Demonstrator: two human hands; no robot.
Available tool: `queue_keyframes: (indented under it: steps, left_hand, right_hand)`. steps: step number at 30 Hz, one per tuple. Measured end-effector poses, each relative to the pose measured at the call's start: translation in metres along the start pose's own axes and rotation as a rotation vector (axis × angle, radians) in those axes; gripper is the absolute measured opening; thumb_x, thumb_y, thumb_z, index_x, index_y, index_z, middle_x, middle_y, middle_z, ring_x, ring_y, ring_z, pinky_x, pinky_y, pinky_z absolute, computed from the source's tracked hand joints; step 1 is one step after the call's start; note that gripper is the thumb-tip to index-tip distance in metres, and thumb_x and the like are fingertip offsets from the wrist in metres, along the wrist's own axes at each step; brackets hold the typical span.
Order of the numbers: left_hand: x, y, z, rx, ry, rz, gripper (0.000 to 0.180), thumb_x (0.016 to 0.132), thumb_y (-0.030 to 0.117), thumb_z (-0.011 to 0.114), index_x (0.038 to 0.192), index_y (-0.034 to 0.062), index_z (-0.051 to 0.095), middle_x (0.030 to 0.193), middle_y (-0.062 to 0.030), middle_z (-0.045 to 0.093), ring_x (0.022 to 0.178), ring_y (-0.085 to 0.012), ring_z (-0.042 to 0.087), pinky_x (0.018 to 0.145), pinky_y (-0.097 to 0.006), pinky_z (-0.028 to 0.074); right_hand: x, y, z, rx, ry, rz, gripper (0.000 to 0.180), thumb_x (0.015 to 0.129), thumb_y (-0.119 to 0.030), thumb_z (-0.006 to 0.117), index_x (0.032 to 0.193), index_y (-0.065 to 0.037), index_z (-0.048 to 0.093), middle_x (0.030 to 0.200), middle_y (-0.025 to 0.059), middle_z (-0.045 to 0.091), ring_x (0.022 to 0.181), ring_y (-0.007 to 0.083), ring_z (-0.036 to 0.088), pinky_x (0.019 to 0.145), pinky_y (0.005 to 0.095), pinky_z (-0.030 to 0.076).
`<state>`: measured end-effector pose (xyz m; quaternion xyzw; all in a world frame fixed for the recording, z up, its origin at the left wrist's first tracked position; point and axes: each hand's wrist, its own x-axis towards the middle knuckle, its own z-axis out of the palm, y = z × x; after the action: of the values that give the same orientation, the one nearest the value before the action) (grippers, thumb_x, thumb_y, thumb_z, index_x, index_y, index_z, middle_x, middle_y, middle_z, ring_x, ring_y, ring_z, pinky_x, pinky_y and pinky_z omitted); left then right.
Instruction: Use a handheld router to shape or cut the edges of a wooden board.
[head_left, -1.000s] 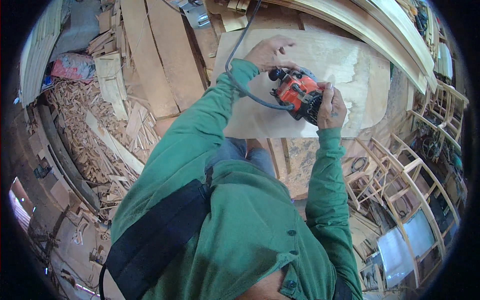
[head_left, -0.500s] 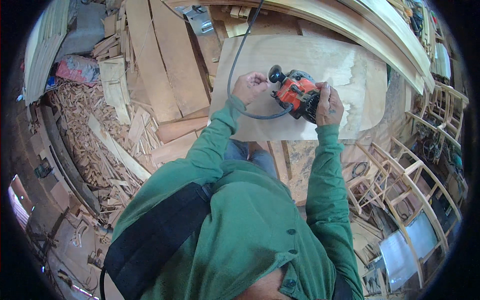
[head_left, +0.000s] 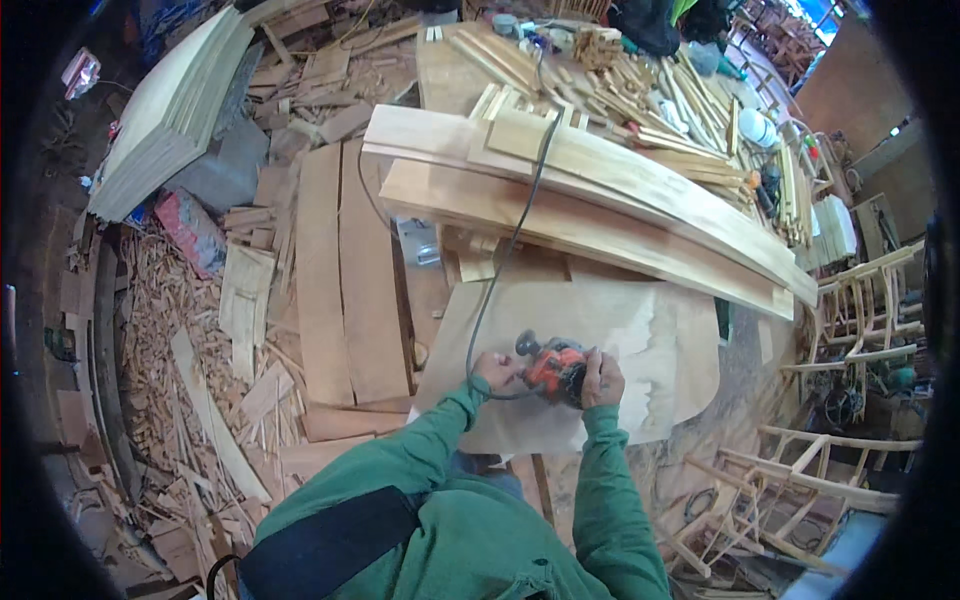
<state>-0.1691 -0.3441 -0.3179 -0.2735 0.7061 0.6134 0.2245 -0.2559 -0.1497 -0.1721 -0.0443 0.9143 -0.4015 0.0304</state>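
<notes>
An orange and black router (head_left: 553, 372) with a round black knob lies tilted on a pale plywood sheet (head_left: 650, 410). My right hand (head_left: 601, 380) is wrapped round the router's dark right end. Just left of the router is my left hand (head_left: 494, 371), its fingers curled together close to the router's body. Whatever those fingers may hold is too small to make out. A grey power cord (head_left: 503, 262) runs down from the far side, passes by my left hand and loops to the router. The router's underside is hidden from me.
Long pale boards (head_left: 590, 235) lie stacked just beyond the sheet. At left are brown planks (head_left: 322, 280), a heap of wood scraps (head_left: 165, 310) and a stack of plywood panels (head_left: 180, 115). Wooden chair frames (head_left: 800, 470) stand at right. Tools and slats crowd the far side.
My view has tilted up toward the far side, so hands and router sit lower in it. The right hand stays on the router; the left stays beside it, closer to its body.
</notes>
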Motion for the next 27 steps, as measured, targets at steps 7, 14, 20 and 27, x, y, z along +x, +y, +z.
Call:
queue_keyframes:
  steps: [7, 14, 20, 27]
  left_hand:
    - [-0.010, -0.001, 0.014, 0.048, 0.096, 0.224, 0.022, 0.088, 0.022, 0.067, 0.095, 0.0022, 0.071, 0.076, -0.0036, 0.068, 0.070, -0.0131, 0.063, 0.065, -0.030, 0.051]
    - [0.017, -0.027, 0.012, -0.276, -0.149, 0.407, 0.031, 0.090, 0.014, 0.063, 0.121, 0.0069, 0.063, 0.104, -0.0005, 0.065, 0.090, -0.0090, 0.060, 0.073, -0.028, 0.049]
    - [0.024, -0.017, 0.016, -0.177, 0.041, 0.210, 0.023, 0.091, 0.011, 0.063, 0.113, 0.0067, 0.067, 0.092, 0.0020, 0.067, 0.071, -0.0063, 0.058, 0.060, -0.023, 0.048]
    - [-0.002, -0.024, 0.019, -0.183, 0.170, 0.323, 0.024, 0.092, 0.017, 0.065, 0.114, 0.0091, 0.066, 0.081, 0.0024, 0.063, 0.066, -0.0067, 0.057, 0.056, -0.024, 0.049]
  right_hand:
    - [-0.004, 0.002, 0.001, -0.043, -0.032, -0.029, 0.039, 0.099, -0.032, 0.045, 0.089, -0.001, 0.066, 0.089, 0.0211, 0.065, 0.085, 0.0382, 0.061, 0.079, 0.0450, 0.047]
    - [0.004, -0.019, -0.010, -0.004, -0.059, 0.002, 0.040, 0.099, -0.034, 0.047, 0.095, -0.001, 0.068, 0.091, 0.0230, 0.066, 0.088, 0.0383, 0.062, 0.082, 0.0441, 0.047]
    - [0.013, 0.001, 0.001, 0.195, 0.025, 0.037, 0.034, 0.095, -0.033, 0.057, 0.105, -0.003, 0.069, 0.096, 0.0194, 0.068, 0.092, 0.0324, 0.065, 0.085, 0.0366, 0.049]
    - [-0.014, 0.038, -0.042, 0.228, 0.227, 0.022, 0.034, 0.095, -0.031, 0.058, 0.109, -0.001, 0.066, 0.102, 0.0147, 0.068, 0.094, 0.0261, 0.065, 0.084, 0.0322, 0.050]
